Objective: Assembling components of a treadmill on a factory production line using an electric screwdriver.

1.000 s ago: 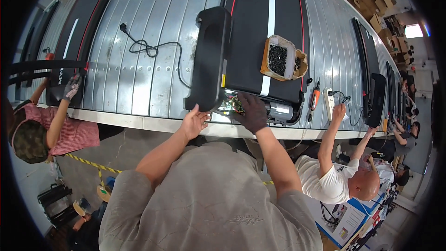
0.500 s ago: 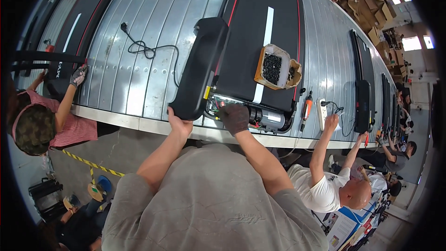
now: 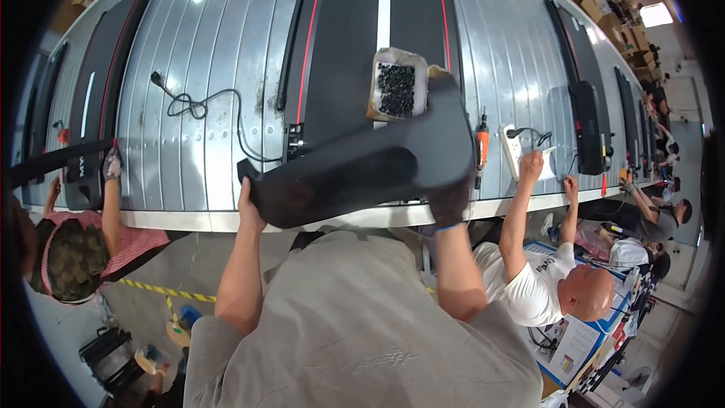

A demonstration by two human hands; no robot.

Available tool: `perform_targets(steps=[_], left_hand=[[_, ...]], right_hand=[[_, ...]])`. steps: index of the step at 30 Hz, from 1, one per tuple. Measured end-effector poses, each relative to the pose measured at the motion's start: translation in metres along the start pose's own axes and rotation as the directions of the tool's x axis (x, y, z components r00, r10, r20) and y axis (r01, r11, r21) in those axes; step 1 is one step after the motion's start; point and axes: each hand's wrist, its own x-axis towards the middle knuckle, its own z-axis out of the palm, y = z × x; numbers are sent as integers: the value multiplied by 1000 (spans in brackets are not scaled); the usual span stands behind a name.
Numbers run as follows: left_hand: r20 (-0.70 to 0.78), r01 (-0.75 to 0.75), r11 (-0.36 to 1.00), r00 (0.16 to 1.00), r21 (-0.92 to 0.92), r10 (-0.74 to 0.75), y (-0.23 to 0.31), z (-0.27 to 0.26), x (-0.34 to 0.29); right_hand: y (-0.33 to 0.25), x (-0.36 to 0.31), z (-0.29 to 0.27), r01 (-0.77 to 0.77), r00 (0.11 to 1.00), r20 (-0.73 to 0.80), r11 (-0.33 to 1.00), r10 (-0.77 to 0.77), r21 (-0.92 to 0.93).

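A black plastic motor cover (image 3: 340, 177) slants across the near end of a treadmill (image 3: 343, 53) with a black belt and red side lines. My bare left hand (image 3: 251, 210) is closed on the cover's left end. At the right end, my right hand (image 3: 450, 205), in a dark glove, grips the cover from below; its fingers are partly hidden and blurred. Behind the cover, a box (image 3: 375, 89) of small black screws (image 3: 397, 91) sits on the belt. The cover hides most of the motor bay.
A black power cord (image 3: 198, 106) lies on the slatted metal table (image 3: 211, 53). To the right are an orange power screwdriver (image 3: 482, 147) and a white power strip (image 3: 510, 153). Co-workers stand on both sides, the right one's hand (image 3: 531, 165) near the strip.
The cover has swung from upright at the treadmill's left to lying crosswise over its near end. My right hand has left the motor bay and taken the cover's right end.
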Motion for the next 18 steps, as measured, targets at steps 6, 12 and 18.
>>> perform_targets(steps=[6, 12, 18], left_hand=[[351, -534, 640, 845, 552, 402, -21, 14, -14], [344, -565, 519, 816, 641, 465, -29, 79, -67], [262, -515, 513, 834, 687, 486, -27, 87, -56]], right_hand=[[-86, -31, -147, 136, 896, -250, 763, -366, -632], [-74, -73, -94, 341, 869, -135, 776, -475, -531], [-73, -50, -86, 190, 815, -134, 478, -564, -857]])
